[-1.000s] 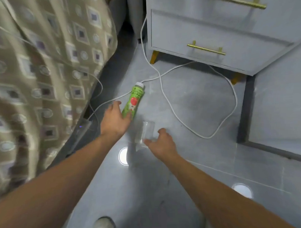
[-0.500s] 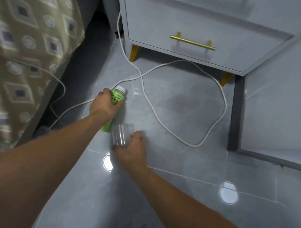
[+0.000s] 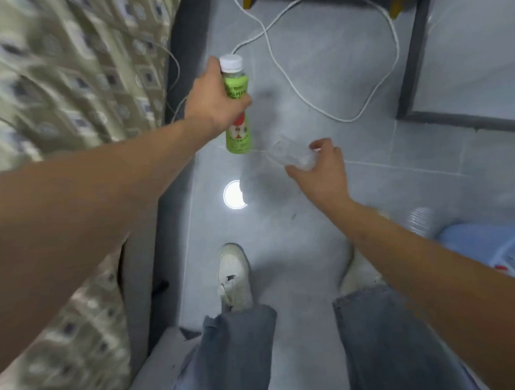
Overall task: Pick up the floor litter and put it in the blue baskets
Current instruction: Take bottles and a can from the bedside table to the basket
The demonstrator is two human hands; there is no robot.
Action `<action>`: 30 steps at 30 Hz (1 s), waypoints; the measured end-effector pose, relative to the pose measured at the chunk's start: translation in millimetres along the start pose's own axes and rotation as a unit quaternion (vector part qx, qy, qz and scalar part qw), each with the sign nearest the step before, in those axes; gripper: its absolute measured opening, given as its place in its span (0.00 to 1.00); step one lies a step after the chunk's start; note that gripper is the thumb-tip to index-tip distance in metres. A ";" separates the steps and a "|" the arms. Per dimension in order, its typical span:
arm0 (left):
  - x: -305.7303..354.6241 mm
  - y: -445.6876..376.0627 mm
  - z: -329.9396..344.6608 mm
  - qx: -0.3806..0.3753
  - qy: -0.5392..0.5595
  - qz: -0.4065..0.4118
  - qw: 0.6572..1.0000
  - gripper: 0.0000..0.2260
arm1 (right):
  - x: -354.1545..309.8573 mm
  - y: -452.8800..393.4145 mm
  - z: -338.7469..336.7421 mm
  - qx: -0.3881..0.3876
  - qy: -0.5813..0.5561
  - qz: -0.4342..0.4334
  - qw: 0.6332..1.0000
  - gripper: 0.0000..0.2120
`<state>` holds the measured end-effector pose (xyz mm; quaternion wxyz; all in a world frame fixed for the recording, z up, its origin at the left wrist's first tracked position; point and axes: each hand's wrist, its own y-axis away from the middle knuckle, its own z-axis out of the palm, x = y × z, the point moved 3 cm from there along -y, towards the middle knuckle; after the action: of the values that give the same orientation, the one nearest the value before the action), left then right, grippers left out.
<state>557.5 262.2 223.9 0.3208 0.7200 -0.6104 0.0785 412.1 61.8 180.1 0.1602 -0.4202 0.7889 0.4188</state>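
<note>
1. Both hands were loaded. The left hand [image 3: 215, 100] had its fingers curled tight round the upper half of the green bottle [image 3: 237, 119], with the white cap [image 3: 230, 64] sticking out beyond the fingers and the base hanging out below the palm.

2. The bottle's long axis ran pretty much straight away from the person, cap far, base near. It looked lifted clear of the floor [image 3: 318, 61], though from this angle I couldn't swear to it.

3. The right hand [image 3: 322, 169] pinched the clear plastic cup [image 3: 290, 154] at 1 end, thumb on the near side and fingers on the far side. The rest of the cup poked out to the left of the fingertips, tilted up and away. It's see-through and blurry, so I couldn't tell which end was the mouth.

4. The relation that mattered, as I read it: the blue basket [image 3: 485, 245] sat low and to the right, behind the right hand and just beyond that forearm. So the right hand was clearly the nearer 1, and the cup probably needed a short swing back and right.

5. The left hand was well apart from the basket, on the far side of the body, so the bottle would have to cross over both legs.

6. The white cable [image 3: 290, 82] lay on the floor beyond both sets of fingers, touching neither item.
</note>
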 end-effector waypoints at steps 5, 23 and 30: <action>53.8 58.9 -20.4 -0.020 0.037 0.061 0.997 0.24 | 9.0 52.3 -62.1 0.059 -0.036 0.003 0.998 0.28; 319.8 297.0 229.4 -0.141 0.122 0.247 0.951 0.23 | 287.0 179.0 -313.9 0.219 -0.049 0.053 0.973 0.26; 380.1 343.5 324.3 -0.196 0.048 0.319 0.926 0.24 | 388.0 179.5 -366.4 0.265 -0.036 0.108 0.958 0.28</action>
<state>240.1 -250.4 287.9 0.4421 0.4052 -0.7952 0.0899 74.3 -381.6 258.9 0.2482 -0.2600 0.9058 0.2245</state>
